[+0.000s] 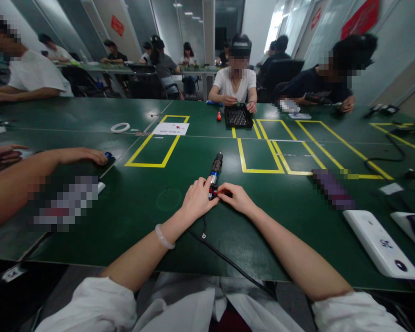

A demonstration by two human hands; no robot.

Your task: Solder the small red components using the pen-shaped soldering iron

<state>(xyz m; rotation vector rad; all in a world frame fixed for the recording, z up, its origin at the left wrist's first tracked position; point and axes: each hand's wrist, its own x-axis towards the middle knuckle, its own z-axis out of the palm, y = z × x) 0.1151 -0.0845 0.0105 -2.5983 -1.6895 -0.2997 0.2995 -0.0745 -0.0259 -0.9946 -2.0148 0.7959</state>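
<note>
A black and blue electric screwdriver [216, 168] lies on the green table [180, 216], its tip pointing away from me and its black cable [224, 258] running back toward my body. My left hand [198, 198] is curled around its near end, fingers closed. My right hand [237, 197] pinches a small red and black part at the same end, touching the left fingertips. A pale bracelet [164, 236] sits on my left wrist.
Yellow tape rectangles [259, 157] mark the table. A black tray [238, 117] stands in front of the person opposite. A neighbour's arm [38, 170] reaches in at left. White devices [380, 244] lie at right, cables [394, 157] beyond. A white ring [120, 127] lies far left.
</note>
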